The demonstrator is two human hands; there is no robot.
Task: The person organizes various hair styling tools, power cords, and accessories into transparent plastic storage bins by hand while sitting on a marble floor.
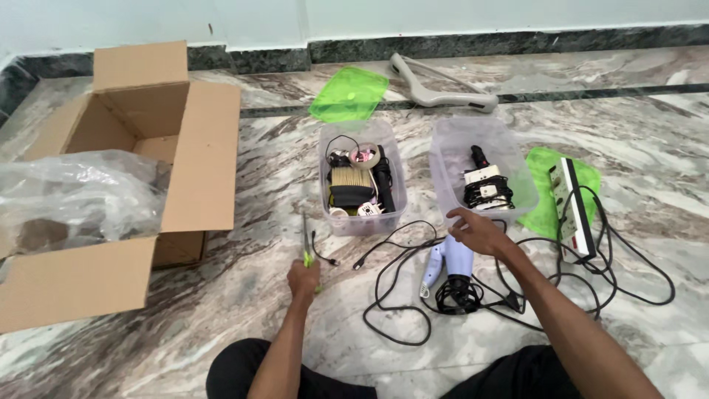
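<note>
1. My left hand [303, 280] is low and centre, fingers wrapped tight around the green handles of a pair of scissors [306, 244] — blades pointing away from me, over the marble floor [221, 310].
2. My right hand [476, 231] rests on the near rim of the right clear bin [452, 148]; fingers curled over the edge, gripping it.
3. Inside that bin I see a black-cabled charger bundle and a white plug block.
4. Left of it stands a second clear bin [394, 193], packed with a brush, a tape roll and dark cables.
5. Near my right hand lies a pale blue hair dryer [456, 260] on the floor, its black cord [395, 295] looping around it.
6. Far right — a white power strip [575, 210] lies across a green lid [543, 177].
7. Another green lid [348, 94] sits beyond the bins, a grey hanger [443, 94] beside it.
8. At left, an open cardboard box [199, 148] holds crumpled clear plastic [81, 196].
</note>
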